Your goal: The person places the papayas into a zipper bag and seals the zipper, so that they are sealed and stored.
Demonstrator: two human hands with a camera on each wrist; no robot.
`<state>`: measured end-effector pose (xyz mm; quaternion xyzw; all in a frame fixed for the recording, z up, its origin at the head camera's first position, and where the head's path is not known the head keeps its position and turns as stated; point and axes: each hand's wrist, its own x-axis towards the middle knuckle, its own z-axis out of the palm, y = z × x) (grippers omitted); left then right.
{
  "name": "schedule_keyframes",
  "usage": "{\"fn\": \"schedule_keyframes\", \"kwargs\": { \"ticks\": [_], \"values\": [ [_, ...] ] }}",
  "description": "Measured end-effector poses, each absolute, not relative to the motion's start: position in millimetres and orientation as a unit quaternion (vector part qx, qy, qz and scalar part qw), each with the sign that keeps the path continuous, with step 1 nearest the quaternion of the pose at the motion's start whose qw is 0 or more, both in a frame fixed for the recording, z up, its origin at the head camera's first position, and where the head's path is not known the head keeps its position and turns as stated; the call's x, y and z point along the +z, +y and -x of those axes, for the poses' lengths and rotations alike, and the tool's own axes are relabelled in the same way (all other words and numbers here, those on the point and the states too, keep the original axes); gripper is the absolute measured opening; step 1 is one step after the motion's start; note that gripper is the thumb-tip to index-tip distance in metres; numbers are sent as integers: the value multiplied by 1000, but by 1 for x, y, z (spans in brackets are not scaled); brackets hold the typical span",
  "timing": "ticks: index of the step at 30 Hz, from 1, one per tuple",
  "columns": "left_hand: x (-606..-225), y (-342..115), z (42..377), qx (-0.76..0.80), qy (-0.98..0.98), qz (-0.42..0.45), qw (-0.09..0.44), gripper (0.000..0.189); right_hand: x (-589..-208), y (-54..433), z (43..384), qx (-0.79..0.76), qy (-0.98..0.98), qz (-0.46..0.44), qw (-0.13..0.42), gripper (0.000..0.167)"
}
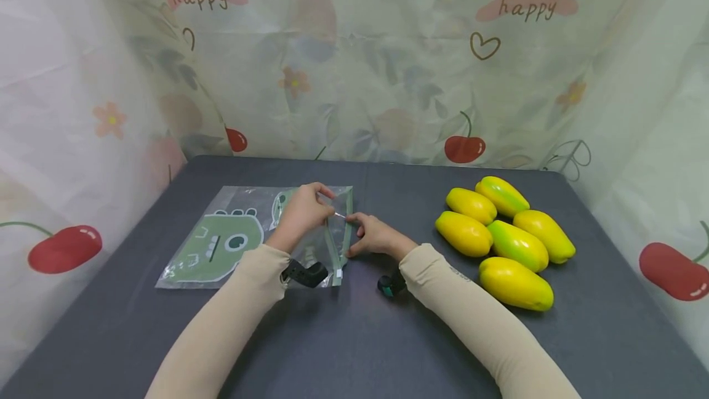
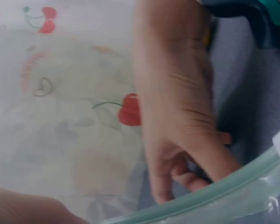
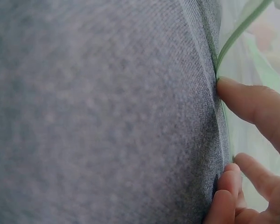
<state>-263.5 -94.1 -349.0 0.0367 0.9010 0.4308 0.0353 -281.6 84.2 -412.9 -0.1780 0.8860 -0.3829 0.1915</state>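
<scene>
A clear zip bag [image 1: 303, 245] with a green cartoon face lies flat on the dark table, its green-edged mouth facing right. Over that mouth, my left hand [image 1: 304, 211] pinches the upper film near the zip strip. My right hand [image 1: 379, 236] is at the bag's right edge, index finger and thumb spread apart with their tips touching it. The right wrist view shows these fingertips [image 3: 226, 86] against the thin green edge [image 3: 229, 128]. Up close in the left wrist view, the green zip strip [image 2: 214, 191] curves in front of the right fingers.
Several yellow mango-like fruits [image 1: 517, 245], some tinged green, lie grouped on the right of the dark table [image 1: 360, 337], beside my right forearm. A patterned curtain [image 1: 354, 66] hangs behind the table and along both sides. Both wrists wear dark devices [image 1: 306, 273].
</scene>
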Motion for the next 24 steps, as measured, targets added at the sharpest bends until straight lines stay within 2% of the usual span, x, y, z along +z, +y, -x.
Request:
{"fn": "schedule_keyframes", "kwargs": {
  "ticks": [11,24],
  "values": [
    [-319,-108,254,448,894,-19,9,27,-414,83,283,-389,886,172,185,79],
    [-312,-123,254,510,860,-15,10,26,-413,84,283,-394,882,172,194,80]
  ]
}}
